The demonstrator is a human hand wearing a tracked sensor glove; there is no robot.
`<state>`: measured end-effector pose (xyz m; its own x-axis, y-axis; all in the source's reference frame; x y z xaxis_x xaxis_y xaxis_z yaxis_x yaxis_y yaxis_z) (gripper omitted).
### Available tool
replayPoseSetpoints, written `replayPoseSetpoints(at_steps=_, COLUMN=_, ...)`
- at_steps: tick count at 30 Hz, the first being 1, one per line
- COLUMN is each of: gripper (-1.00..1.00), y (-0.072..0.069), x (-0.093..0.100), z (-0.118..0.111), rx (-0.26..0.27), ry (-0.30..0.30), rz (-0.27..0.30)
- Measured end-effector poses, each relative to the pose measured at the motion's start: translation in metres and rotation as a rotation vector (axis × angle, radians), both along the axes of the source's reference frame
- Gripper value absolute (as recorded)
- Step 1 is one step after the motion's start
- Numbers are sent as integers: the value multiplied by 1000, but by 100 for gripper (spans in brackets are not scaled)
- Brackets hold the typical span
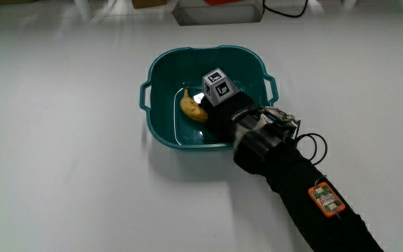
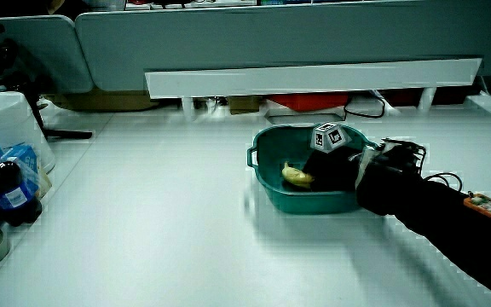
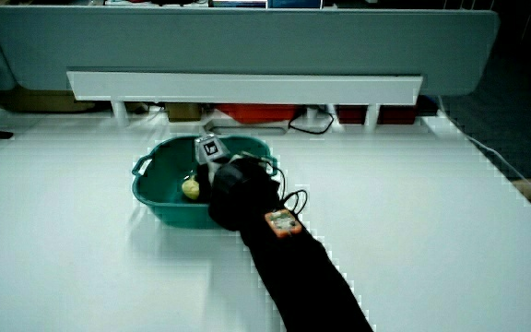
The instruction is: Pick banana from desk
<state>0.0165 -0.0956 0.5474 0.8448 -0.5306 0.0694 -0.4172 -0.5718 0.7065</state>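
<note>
A yellow banana [image 1: 192, 108] lies inside a teal basin [image 1: 161, 66] with two handles, not on the bare table. The gloved hand [image 1: 214, 112] reaches down into the basin over its rim nearest the person. It rests right beside the banana and covers one end of it. The patterned cube [image 1: 216, 85] on its back faces up. Both side views show the banana [image 2: 296, 176] [image 3: 191, 188] in the basin [image 2: 262, 147] [image 3: 147, 184] with the hand [image 2: 335, 166] [image 3: 218, 175] against it. The grip on the banana is hidden.
A small orange device [image 1: 326, 199] is strapped to the black forearm. A dark bottle [image 2: 2, 192] and a white container [image 2: 7, 119] stand at the table's edge. A low white partition [image 2: 314, 81] runs farther from the person than the basin, with a cable [image 1: 285, 10] near it.
</note>
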Motion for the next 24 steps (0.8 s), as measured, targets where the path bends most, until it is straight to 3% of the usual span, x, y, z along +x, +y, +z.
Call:
replayPoseSetpoints(at_steps=13, gripper=100, y=-19, x=14, z=-38, rx=49, ry=-63, rz=12)
replayPoseSetpoints(at_steps=18, gripper=100, y=-18, x=19, z=-54, rx=68, ry=-109, rz=4)
replayPoseSetpoints(at_steps=24, gripper=100, y=-9, x=21, z=-75, rx=85, ry=-139, rz=-49)
